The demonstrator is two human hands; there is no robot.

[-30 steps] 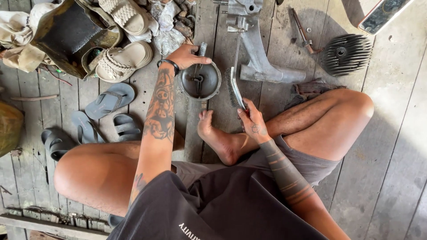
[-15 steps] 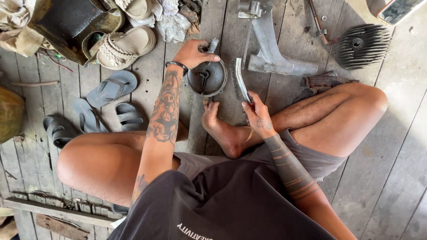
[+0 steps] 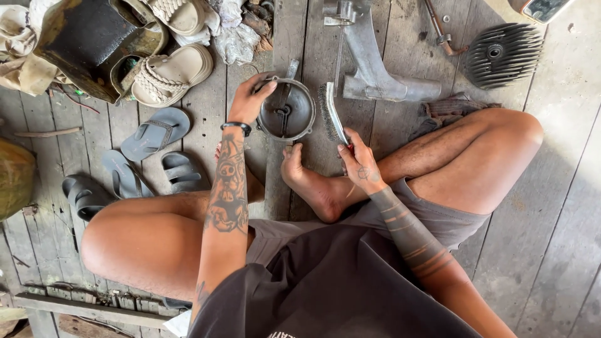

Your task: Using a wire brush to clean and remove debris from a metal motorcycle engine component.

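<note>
I sit cross-legged on a wooden plank floor. My left hand (image 3: pixel 249 100) grips the rim of a round grey metal engine cover (image 3: pixel 289 112) that rests on the boards in front of my foot. My right hand (image 3: pixel 358 164) holds a wire brush (image 3: pixel 329 112) by its handle, bristles raised beside the cover's right edge. The brush stands close to the cover; I cannot tell whether it touches it.
A long grey metal casting (image 3: pixel 374 69) lies beyond the brush. A finned cylinder head (image 3: pixel 503 53) sits at the far right, a rag (image 3: pixel 447 109) near my knee. Grey flip-flops (image 3: pixel 153 131), beige sandals (image 3: pixel 169 72) and a dark box (image 3: pixel 94 40) crowd the left.
The view has shifted slightly. My left hand keeps its hold on the cover. My right hand still holds the brush next to the cover.
</note>
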